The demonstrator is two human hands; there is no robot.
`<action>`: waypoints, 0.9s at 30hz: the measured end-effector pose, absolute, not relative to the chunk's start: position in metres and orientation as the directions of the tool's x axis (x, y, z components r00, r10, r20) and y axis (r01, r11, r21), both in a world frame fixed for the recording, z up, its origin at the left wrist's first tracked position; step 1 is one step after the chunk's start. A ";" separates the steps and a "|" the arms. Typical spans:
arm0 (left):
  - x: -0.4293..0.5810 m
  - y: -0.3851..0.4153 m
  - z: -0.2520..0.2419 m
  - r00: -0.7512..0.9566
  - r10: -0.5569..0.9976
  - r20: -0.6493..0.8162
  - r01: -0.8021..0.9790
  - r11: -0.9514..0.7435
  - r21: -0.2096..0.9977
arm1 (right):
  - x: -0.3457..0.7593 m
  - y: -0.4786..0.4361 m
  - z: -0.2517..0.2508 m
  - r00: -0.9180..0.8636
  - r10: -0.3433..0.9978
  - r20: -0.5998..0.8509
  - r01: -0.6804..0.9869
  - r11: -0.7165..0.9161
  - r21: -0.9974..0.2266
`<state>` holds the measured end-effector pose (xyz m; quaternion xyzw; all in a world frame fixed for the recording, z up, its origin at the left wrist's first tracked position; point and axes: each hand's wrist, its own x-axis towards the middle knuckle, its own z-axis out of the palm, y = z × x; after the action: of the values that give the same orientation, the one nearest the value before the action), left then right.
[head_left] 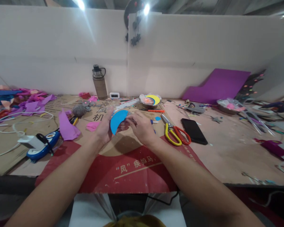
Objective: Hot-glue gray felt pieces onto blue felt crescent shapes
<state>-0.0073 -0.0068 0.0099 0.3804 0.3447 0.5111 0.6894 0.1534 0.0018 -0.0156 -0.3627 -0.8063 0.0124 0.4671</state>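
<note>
Above the cardboard sheet, a blue crescent-shaped piece point(118, 121), like cut foam or paper, is raised between my two hands. My left hand point(105, 129) is closed around its left edge, with the thumb upright beside it. At its right edge, the fingers of my right hand point(142, 126) are pinched together; whether they grip the piece itself or something small against it is hidden. Just right of that hand lie a small blue disc point(157, 118) and scissors point(176, 130) with one yellow and one red handle, blades partly apart.
Right of the scissors lies a black phone point(194, 130). A metal bowl point(149, 105) with a yellow crescent, a dark bottle point(99, 83) and a grey yarn ball point(79, 110) stand behind. On the left are a blue power strip point(44, 147) with white cables and purple scraps point(68, 126).
</note>
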 end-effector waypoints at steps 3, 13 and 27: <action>-0.010 -0.006 0.005 0.230 0.971 -0.062 -0.370 0.146 0.917 | 0.154 0.001 -0.014 -0.308 0.616 0.725 0.602 0.716 -0.353; -0.011 -0.006 0.006 0.204 0.979 -0.027 -0.288 0.087 0.954 | 0.157 0.002 -0.010 -0.283 0.624 0.728 0.578 0.717 -0.389; -0.014 -0.004 0.001 0.199 0.980 0.025 -0.008 -0.024 1.000 | 0.158 0.004 -0.003 -0.206 0.671 0.712 0.466 0.707 -0.532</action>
<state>-0.0145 -0.0036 0.0013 0.5523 0.4397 0.4549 0.5428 0.1580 0.0039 -0.0028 -0.3692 -0.7701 0.1004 0.5105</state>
